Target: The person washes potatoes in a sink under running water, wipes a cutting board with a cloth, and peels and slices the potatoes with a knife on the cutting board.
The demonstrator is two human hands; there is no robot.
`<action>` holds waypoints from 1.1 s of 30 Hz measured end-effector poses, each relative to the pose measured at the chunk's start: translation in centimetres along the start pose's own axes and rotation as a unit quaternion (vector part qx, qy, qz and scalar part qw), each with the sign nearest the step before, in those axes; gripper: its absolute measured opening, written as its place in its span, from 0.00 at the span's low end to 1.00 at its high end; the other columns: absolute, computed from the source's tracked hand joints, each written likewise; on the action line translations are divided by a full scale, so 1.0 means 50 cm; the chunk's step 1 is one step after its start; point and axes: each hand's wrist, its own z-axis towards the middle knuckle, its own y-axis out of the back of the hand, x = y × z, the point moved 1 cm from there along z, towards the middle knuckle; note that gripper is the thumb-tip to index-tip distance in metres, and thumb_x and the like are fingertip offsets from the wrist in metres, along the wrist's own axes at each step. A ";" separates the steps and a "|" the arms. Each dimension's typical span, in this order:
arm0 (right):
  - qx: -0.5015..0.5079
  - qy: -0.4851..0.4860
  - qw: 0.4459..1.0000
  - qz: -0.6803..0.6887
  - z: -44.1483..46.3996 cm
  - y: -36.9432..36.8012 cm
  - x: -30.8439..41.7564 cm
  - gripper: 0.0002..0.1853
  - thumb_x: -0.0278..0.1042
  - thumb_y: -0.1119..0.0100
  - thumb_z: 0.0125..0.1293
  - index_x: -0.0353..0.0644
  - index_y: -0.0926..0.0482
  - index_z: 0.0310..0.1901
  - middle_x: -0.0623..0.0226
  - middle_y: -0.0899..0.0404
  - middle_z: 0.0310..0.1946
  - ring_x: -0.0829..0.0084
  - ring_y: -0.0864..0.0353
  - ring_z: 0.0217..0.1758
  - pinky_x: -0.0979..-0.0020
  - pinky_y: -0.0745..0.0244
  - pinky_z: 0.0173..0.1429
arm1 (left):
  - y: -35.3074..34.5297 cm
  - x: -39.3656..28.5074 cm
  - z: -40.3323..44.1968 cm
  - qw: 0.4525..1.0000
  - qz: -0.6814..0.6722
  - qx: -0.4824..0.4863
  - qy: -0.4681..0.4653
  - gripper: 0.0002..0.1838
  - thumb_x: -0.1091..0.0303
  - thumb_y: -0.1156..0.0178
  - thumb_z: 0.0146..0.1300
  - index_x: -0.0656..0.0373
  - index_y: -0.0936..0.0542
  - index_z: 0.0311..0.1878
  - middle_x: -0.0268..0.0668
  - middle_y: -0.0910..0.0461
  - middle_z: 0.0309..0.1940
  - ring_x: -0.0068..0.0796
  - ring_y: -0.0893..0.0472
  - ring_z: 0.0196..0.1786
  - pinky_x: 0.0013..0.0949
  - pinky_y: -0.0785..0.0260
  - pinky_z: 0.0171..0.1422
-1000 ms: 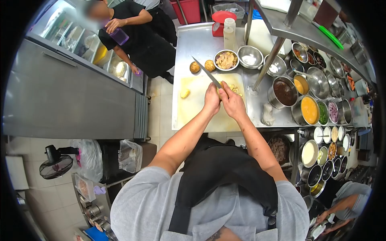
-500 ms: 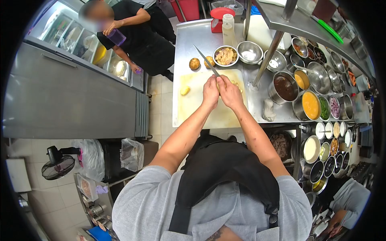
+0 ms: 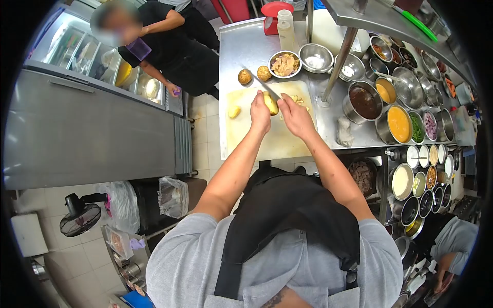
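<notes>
My left hand (image 3: 261, 111) is closed around a partly peeled yellow potato (image 3: 270, 104) with some brown skin on it. In my right hand (image 3: 297, 118) is a long knife (image 3: 271, 92), its blade slanting up and left past the potato. Both hands are above a pale cutting board (image 3: 244, 131). A small yellow potato piece (image 3: 234, 111) lies on the board at the left, and cut bits (image 3: 299, 101) lie at the right, partly behind my right hand. Beyond the board sit two brown potatoes, one at the left (image 3: 245, 77) and another (image 3: 264, 73) beside a bowl of pale brown pieces (image 3: 285, 64).
Metal bowls (image 3: 316, 58), a squeeze bottle (image 3: 286, 31) and a red scale (image 3: 277, 10) stand at the back. A shelf post (image 3: 339, 66) rises at right, near pots of sauce (image 3: 363, 101). A person in black (image 3: 169, 66) stands by the fridge (image 3: 92, 128).
My hands have moved apart, the left shifting slightly left, and the potato between them now shows. The knife blade has dropped lower. The whole view has shifted slightly.
</notes>
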 end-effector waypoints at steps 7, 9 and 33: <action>-0.001 0.009 0.986 -0.165 -0.063 -0.017 0.023 0.36 0.65 0.57 0.77 0.53 0.39 0.79 0.46 0.17 0.52 0.44 0.15 0.52 0.48 0.19 0.52 | 0.004 0.003 0.009 0.997 -0.067 0.033 -0.010 0.20 0.51 0.55 0.83 0.58 0.24 0.43 0.34 0.22 0.32 0.27 0.21 0.31 0.33 0.27 0.35; 0.001 -0.006 0.984 -0.178 -0.063 -0.015 0.032 0.36 0.65 0.56 0.77 0.55 0.39 0.79 0.47 0.17 0.49 0.44 0.15 0.50 0.48 0.19 0.49 | -0.003 -0.002 0.004 0.996 -0.075 0.041 -0.014 0.20 0.51 0.54 0.83 0.58 0.24 0.44 0.33 0.22 0.32 0.26 0.21 0.33 0.33 0.27 0.35; -0.058 0.023 0.998 0.018 0.027 -0.003 -0.034 0.32 0.64 0.57 0.79 0.47 0.25 0.69 0.48 0.14 0.50 0.47 0.15 0.54 0.54 0.22 0.59 | -0.026 0.009 -0.055 0.965 0.226 0.052 -0.121 0.25 0.53 0.56 0.82 0.67 0.18 0.47 0.41 0.16 0.39 0.29 0.19 0.41 0.33 0.27 0.47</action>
